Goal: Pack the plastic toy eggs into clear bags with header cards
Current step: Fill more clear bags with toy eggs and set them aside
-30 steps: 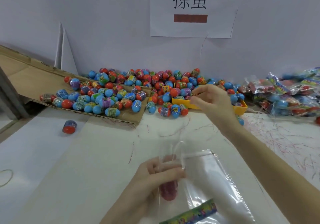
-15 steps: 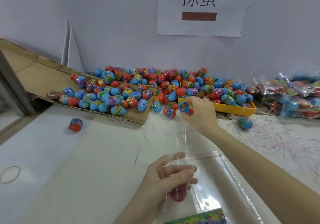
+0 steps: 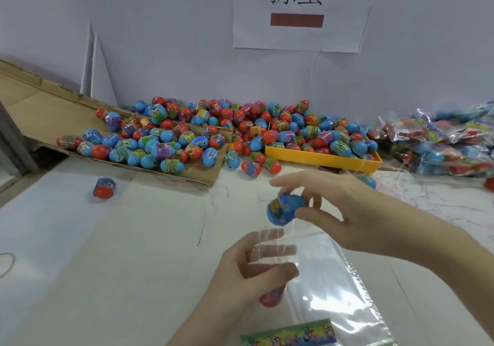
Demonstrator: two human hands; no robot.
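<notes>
Brought from far pile to bag mouth: blue egg [image 3: 284,209], pinched by right hand [image 3: 344,217] | left hand [image 3: 246,273] gripping clear bag [image 3: 328,287] | glossy eggs heap [image 3: 213,131], yellow tray [image 3: 320,159] far

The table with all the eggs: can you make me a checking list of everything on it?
Surface: white table, scribbled with red marks at right.
Job's things: clear plastic bag with a red egg inside; colourful header card; blue toy egg.
Clutter: egg pile, yellow tray, cardboard flap, rubber band, packed bags.
Grips: left hand holds bag mouth; right hand pinches blue egg.
Cables: nothing seen.
Surroundings: wall sign.
</notes>
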